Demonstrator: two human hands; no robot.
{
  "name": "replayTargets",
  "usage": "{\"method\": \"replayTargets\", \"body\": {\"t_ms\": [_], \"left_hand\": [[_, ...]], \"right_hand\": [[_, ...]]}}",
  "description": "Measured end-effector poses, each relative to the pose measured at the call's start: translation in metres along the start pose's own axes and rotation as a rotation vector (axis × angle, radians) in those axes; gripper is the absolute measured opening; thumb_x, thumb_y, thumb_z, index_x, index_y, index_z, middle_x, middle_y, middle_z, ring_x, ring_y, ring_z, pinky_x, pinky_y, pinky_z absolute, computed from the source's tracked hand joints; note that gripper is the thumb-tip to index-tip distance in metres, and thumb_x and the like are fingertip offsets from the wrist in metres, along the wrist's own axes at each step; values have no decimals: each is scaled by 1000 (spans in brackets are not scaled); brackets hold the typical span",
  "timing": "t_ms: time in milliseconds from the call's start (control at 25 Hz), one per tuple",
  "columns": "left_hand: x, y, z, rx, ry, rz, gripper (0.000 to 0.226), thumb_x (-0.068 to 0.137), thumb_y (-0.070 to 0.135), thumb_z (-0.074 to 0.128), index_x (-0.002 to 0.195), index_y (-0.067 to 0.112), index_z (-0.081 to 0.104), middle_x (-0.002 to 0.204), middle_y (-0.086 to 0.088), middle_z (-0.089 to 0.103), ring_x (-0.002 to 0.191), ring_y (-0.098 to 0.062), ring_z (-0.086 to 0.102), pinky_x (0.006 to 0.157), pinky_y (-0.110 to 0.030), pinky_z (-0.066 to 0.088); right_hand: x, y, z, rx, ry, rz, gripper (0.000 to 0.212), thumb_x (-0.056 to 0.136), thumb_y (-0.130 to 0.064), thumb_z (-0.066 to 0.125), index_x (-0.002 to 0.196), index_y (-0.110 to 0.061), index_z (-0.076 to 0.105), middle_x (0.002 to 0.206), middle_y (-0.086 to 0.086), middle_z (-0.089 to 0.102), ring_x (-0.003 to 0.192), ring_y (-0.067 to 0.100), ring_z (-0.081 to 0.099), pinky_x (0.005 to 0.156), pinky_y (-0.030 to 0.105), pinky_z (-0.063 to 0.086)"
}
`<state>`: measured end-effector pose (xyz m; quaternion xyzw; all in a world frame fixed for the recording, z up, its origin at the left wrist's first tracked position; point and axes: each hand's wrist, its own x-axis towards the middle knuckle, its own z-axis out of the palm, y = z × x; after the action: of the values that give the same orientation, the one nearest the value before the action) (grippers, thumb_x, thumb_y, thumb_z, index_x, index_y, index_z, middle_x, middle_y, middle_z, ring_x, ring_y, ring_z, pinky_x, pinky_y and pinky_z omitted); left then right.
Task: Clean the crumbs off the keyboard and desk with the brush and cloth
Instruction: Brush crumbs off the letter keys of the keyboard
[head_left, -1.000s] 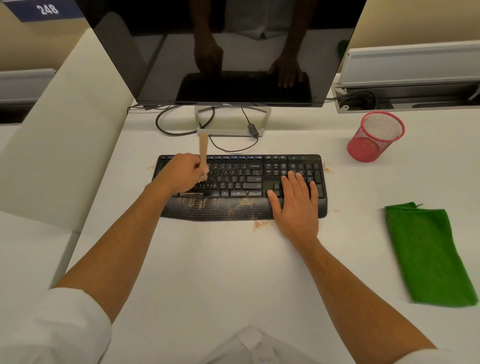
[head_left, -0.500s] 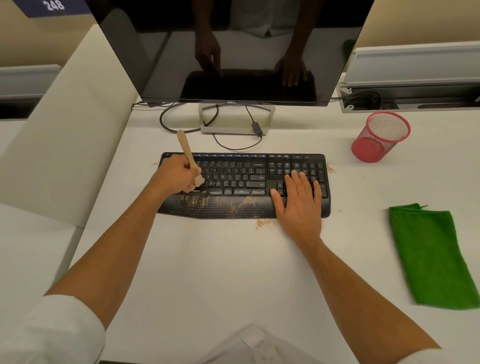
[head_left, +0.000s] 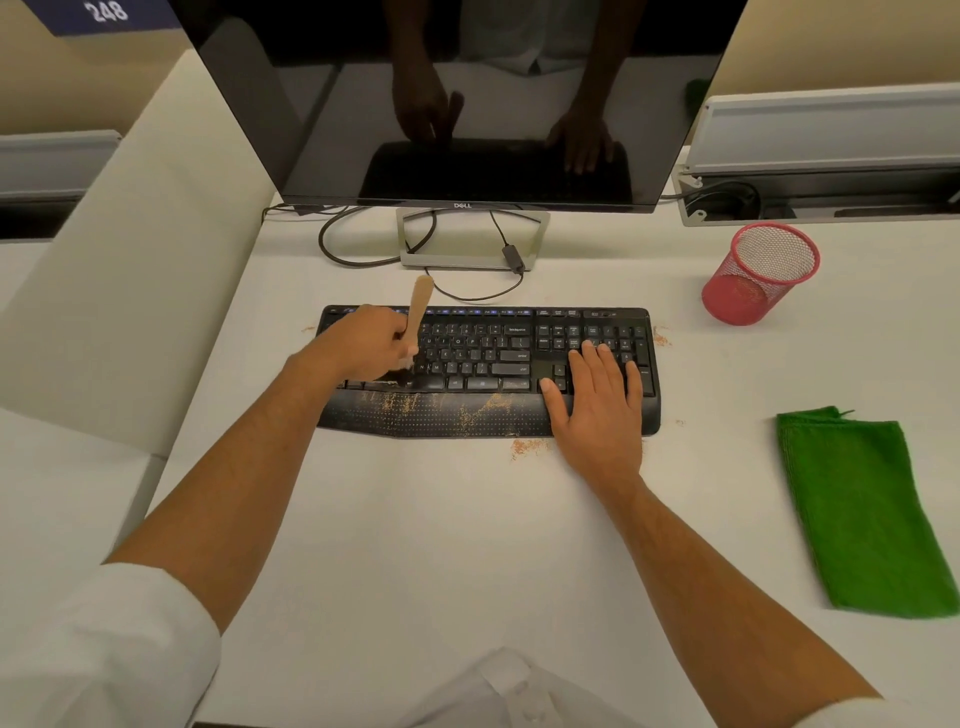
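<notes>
A black keyboard (head_left: 483, 358) lies on the white desk (head_left: 441, 545) in front of the monitor. My left hand (head_left: 363, 345) grips a small wooden brush (head_left: 418, 312) over the keyboard's left keys, its handle pointing up and away and its bristles at the keys. My right hand (head_left: 597, 400) presses flat on the keyboard's right end. Brown crumbs (head_left: 467, 408) are strewn over the palm rest, with a small pile of crumbs (head_left: 527, 446) on the desk just in front of it. A folded green cloth (head_left: 872, 519) lies untouched at the right.
A dark Dell monitor (head_left: 467, 104) on a silver stand (head_left: 470, 244) stands behind the keyboard, with cables looped around the stand. A red mesh cup (head_left: 761, 273) stands at the back right. A cream partition (head_left: 130, 249) borders the desk's left side.
The brush handle has swung from leaning left to nearly upright, leaning slightly right, as my left hand works it over the left keys. My right hand has stayed flat on the keyboard.
</notes>
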<state>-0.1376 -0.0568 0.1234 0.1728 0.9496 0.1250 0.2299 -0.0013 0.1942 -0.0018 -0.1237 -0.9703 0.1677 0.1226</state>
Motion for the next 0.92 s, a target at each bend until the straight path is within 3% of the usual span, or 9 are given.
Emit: {"method": "replayTargets", "body": {"t_ms": [80, 160, 320, 520, 680, 760, 840, 920], "left_hand": [[3, 0, 7, -73, 76, -3, 15, 100, 27, 56, 93, 15, 62, 82, 4, 60, 73, -10, 57, 61, -27, 39], [3, -1, 13, -87, 13, -16, 16, 100, 28, 56, 92, 15, 62, 83, 4, 61, 75, -12, 58, 63, -27, 41], [3, 1, 0, 101, -138, -30, 20, 99, 20, 56, 79, 17, 56, 83, -2, 60, 70, -15, 56, 62, -30, 41], [5, 7, 6, 40, 61, -1, 18, 99, 29, 56, 84, 19, 57, 79, 3, 58, 70, -12, 55, 61, -31, 39], [2, 1, 9, 69, -74, -14, 22, 99, 23, 56, 78, 19, 56, 83, -3, 62, 70, -14, 57, 62, -31, 41], [2, 0, 3, 106, -126, -26, 18, 99, 22, 56, 84, 13, 61, 87, -6, 64, 75, -20, 59, 68, -34, 47], [3, -2, 4, -3, -39, -36, 19, 99, 25, 56, 92, 10, 64, 88, -5, 64, 78, -21, 61, 72, -35, 48], [0, -4, 10, -146, 169, -46, 17, 100, 28, 56, 96, 13, 65, 87, 0, 63, 76, -13, 59, 67, -29, 47]], "right_hand": [[0, 0, 0, 0, 2, 1, 62, 103, -55, 33, 146, -12, 47, 155, 7, 43, 149, 23, 29, 125, 46, 6], [0, 0, 0, -5, 1, 0, 62, 103, -54, 33, 146, -12, 47, 155, 7, 43, 149, 23, 29, 125, 47, 8], [0, 0, -1, 5, -3, 1, 63, 103, -55, 33, 146, -12, 47, 155, 7, 43, 149, 23, 28, 125, 46, 6], [0, 0, -2, 8, -3, 5, 63, 103, -55, 33, 147, -12, 46, 156, 7, 42, 149, 22, 27, 125, 45, 5], [0, 0, -2, 6, -5, 4, 63, 103, -55, 32, 147, -12, 47, 156, 7, 42, 149, 22, 28, 125, 45, 5], [0, -1, -2, 11, -2, 2, 63, 103, -54, 33, 146, -12, 47, 155, 7, 43, 149, 23, 28, 125, 46, 6], [0, -1, -2, 11, -3, 3, 63, 103, -54, 33, 146, -12, 47, 155, 7, 43, 149, 23, 29, 125, 46, 7], [0, -1, -2, 4, -3, 4, 64, 102, -55, 31, 146, -12, 47, 155, 7, 43, 149, 22, 28, 125, 46, 7]]}}
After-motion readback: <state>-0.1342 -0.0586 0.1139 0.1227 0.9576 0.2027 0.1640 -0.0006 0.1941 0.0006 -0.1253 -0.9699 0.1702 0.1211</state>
